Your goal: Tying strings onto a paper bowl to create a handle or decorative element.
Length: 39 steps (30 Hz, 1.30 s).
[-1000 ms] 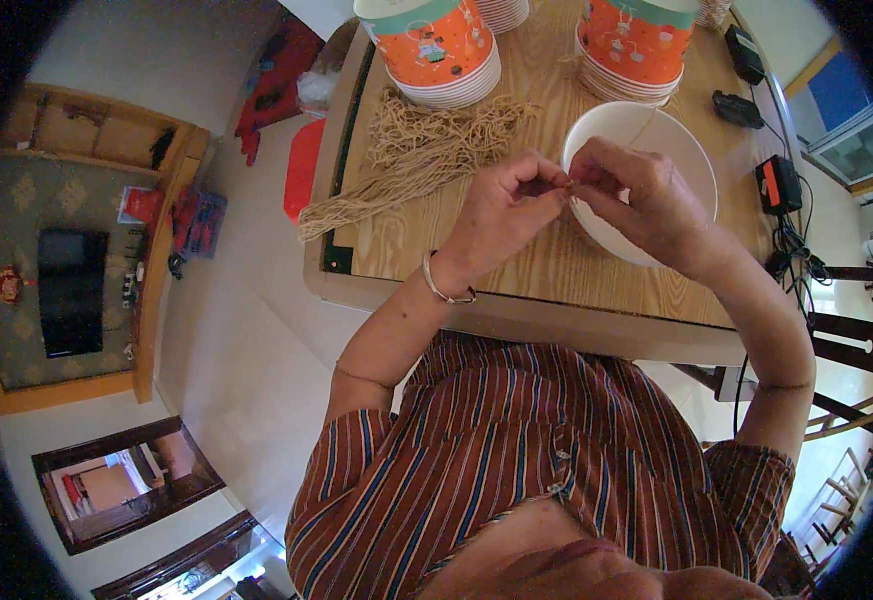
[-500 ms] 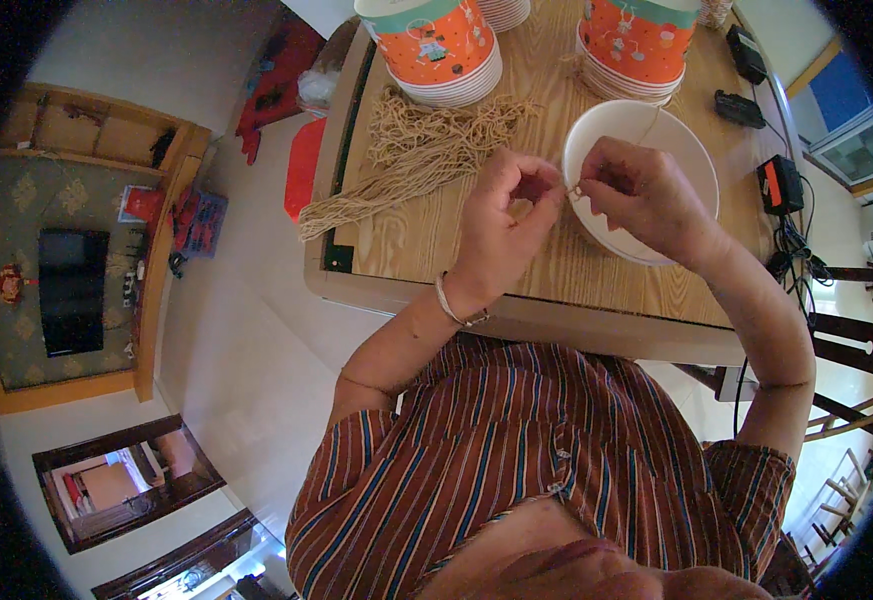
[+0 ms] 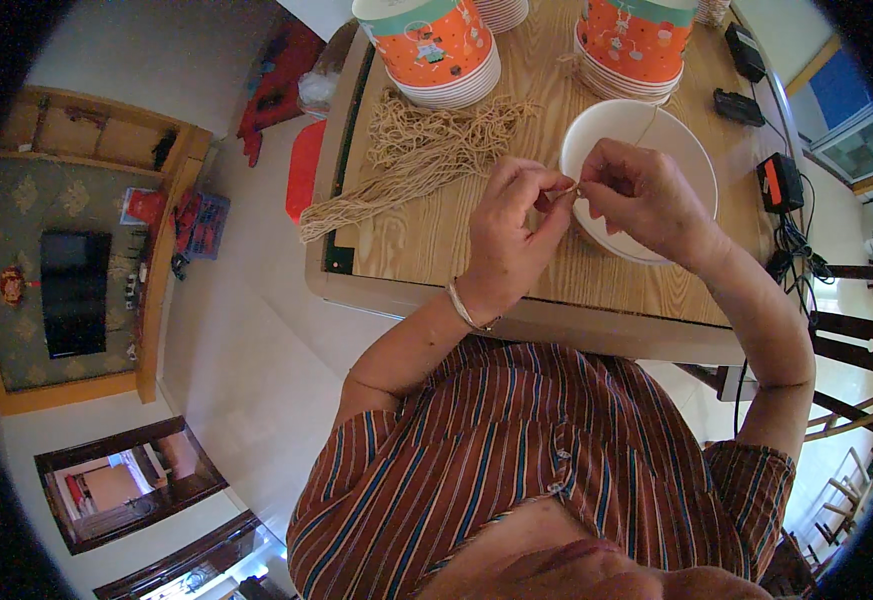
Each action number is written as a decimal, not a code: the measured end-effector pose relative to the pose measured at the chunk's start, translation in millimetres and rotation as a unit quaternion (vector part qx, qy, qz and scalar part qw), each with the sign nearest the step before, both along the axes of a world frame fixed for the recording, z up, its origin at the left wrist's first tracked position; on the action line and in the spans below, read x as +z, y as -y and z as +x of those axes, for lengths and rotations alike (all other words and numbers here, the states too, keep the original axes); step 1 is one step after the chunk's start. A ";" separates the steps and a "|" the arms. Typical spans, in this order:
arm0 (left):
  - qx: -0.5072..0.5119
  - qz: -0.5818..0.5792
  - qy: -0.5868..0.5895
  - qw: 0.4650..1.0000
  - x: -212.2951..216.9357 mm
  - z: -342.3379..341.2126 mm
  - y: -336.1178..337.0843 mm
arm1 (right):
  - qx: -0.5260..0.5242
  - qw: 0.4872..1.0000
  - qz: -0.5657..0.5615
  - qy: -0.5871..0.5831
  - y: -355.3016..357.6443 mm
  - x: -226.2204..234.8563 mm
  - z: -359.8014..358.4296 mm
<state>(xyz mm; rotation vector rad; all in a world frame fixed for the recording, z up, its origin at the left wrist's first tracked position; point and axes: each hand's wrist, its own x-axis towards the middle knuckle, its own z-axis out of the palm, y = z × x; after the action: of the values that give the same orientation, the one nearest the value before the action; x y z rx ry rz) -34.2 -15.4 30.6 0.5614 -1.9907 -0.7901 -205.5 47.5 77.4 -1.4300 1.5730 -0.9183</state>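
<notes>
My left hand (image 3: 511,230) and my right hand (image 3: 651,200) meet fingertip to fingertip at the near left rim of a white paper tub (image 3: 694,165). Each pinches thumb against forefinger, closed on a thin beige string (image 3: 647,122). Between the fingertips only a tiny bit of it shows. One strand of the string runs across the inside of the tub toward its far rim. My right hand hides part of the tub. Left of my hands, a loose bundle of beige strings (image 3: 436,150) lies spread over the wooden table (image 3: 616,295).
Behind the strings stands a stack of orange printed paper tubs (image 3: 441,55); another such stack (image 3: 631,50) stands behind the white tub. Black adapters (image 3: 738,107) and tangled cables (image 3: 791,250) line the table's right edge. A red stool (image 3: 304,168) is beyond the left edge.
My left hand has shifted slightly right, and its fingertips now touch those of my right hand. The right hand has barely moved.
</notes>
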 end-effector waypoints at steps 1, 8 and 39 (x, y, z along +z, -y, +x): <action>0.000 0.000 0.000 1.000 0.7 0.4 -0.1 | 0.000 1.000 0.000 0.000 0.2 0.4 0.7; -0.006 0.012 0.008 1.000 0.4 1.3 0.8 | 0.008 1.000 -0.003 0.022 0.0 -4.6 -0.4; -0.135 0.250 -0.023 0.959 -3.6 6.7 21.7 | 0.048 0.920 -0.278 -0.272 -12.1 -2.8 10.0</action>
<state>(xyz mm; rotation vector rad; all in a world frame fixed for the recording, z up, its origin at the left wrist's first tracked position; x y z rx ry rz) -27.5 -37.0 27.0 0.5536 -1.8449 -1.4837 -195.6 59.6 74.6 -2.3021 1.6740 -1.0100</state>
